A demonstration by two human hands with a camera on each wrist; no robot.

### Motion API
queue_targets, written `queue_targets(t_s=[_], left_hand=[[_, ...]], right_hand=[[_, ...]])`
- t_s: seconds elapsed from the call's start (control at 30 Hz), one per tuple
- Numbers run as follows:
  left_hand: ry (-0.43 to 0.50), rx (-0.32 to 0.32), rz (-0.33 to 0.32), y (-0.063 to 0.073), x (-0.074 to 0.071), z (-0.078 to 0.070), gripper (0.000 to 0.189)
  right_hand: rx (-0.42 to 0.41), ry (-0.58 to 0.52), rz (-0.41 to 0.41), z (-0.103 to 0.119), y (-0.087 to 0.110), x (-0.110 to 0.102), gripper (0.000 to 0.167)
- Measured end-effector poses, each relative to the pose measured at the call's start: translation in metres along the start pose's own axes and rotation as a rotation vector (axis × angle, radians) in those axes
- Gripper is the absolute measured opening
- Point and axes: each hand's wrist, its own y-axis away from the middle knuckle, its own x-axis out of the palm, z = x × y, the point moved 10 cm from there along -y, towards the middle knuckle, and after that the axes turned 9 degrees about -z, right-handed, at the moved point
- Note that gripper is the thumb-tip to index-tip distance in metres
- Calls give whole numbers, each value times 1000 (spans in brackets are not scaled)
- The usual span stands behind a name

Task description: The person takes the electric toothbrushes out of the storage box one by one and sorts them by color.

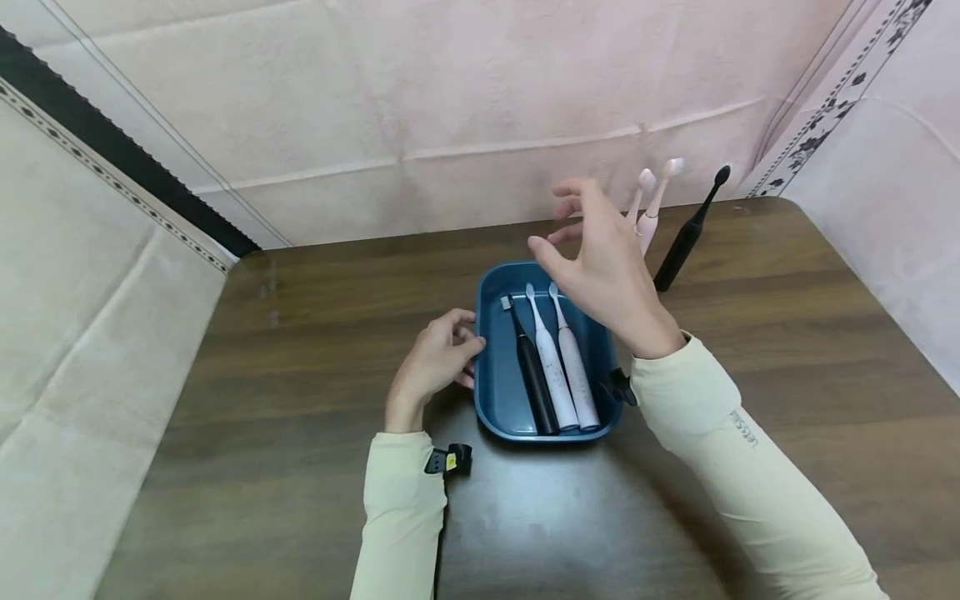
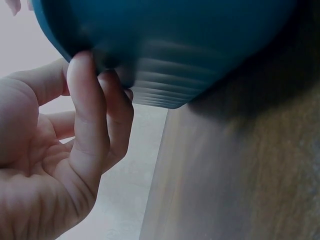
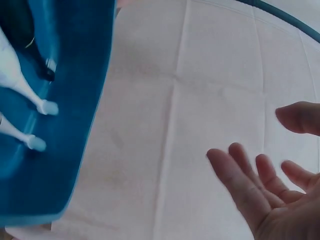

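Note:
A blue tray (image 1: pixel 495 392) holds three electric toothbrushes side by side: a black one (image 1: pixel 535 379), a white one (image 1: pixel 553 371) and a pale pinkish one (image 1: pixel 577 375), heads toward the far end. At the tray's left side my left hand (image 1: pixel 437 354) grips the rim; in the left wrist view its curled fingers (image 2: pixel 87 110) meet the rim's underside. Above the tray's far right corner hovers my right hand (image 1: pixel 603 267), fingers spread and loosely bent. Nothing lies between its fingers (image 3: pixel 240 187) in the right wrist view.
Behind the right hand, two pale toothbrushes (image 1: pixel 651 218) and a black toothbrush (image 1: pixel 681 250) stand upright near the table's far edge. The pale ones are partly hidden by that hand. Light cloth (image 1: pixel 450 100) hangs beyond the wooden table (image 1: pixel 300 400).

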Motion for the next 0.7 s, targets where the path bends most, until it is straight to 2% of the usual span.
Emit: queue_targets(t_s=[0.1,0.4,0.7], left_hand=[[12,5,7,-1,0,-1,41],[17,9,14,-2,0,-1,40],[27,8,36,-2,1,0,42]], right_hand=[[29,48,75,-2,2,13,50],[134,224,381,-20,17,62,47],[182,324,738,-40,49,109,55]])
